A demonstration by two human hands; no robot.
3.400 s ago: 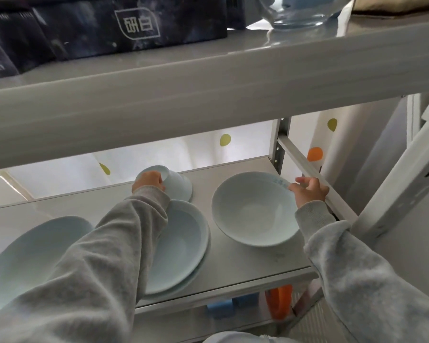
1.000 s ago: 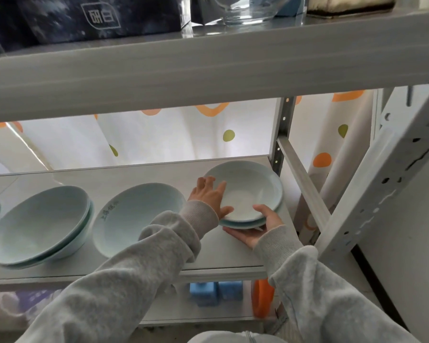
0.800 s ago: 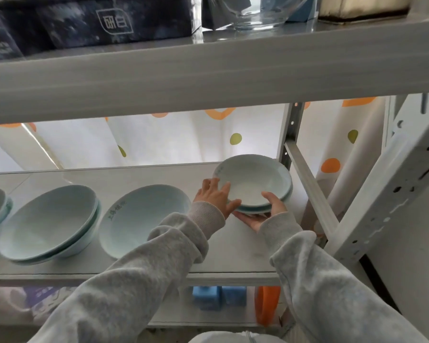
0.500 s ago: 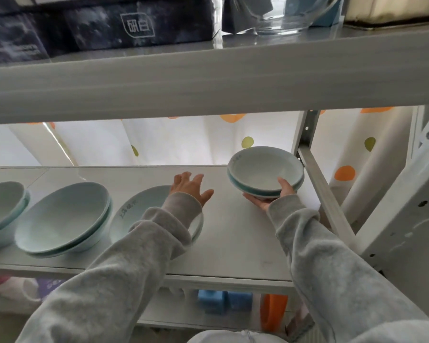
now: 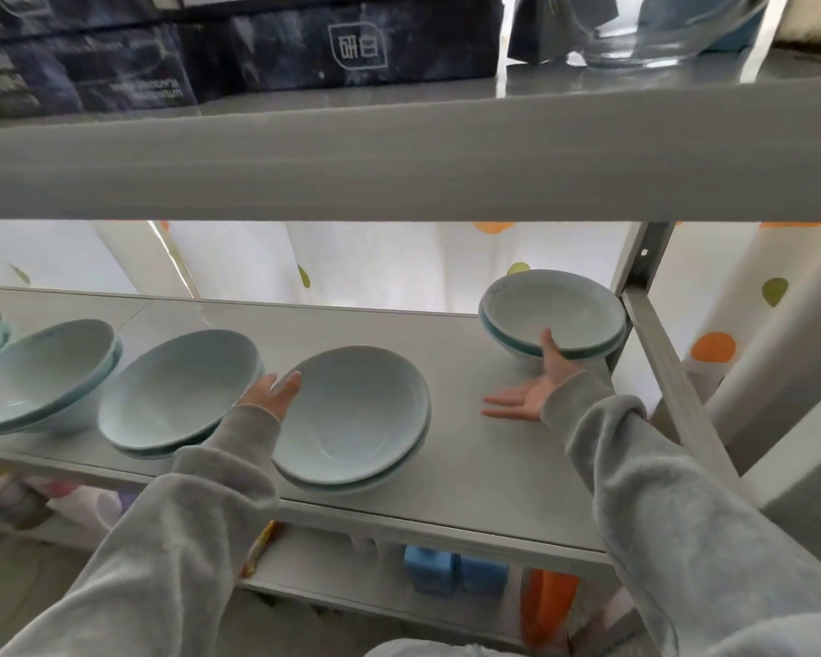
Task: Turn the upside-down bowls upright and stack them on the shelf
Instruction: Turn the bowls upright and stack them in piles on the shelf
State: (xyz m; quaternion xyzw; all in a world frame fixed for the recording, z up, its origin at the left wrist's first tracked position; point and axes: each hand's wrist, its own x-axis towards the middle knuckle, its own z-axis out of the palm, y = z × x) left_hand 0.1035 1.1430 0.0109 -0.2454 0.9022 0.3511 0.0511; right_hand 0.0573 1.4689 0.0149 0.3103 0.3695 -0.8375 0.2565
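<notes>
Pale blue, the right stack of bowls (image 5: pixel 553 315) sits upright on the shelf (image 5: pixel 470 467) at twelve o'clock from my right hand (image 5: pixel 536 393), open palm-up, thumb touching it; my left hand (image 5: pixel 269 395), open, touches the middle stack (image 5: pixel 351 419).

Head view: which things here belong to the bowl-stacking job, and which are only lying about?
Job: right bowl stack, middle bowl stack, left bowl stack, far-left bowl stack, shelf, left hand, right hand.

Lying about: dark boxes and glass bowl on the upper shelf; blue blocks and orange object below; dotted curtain behind.
</notes>
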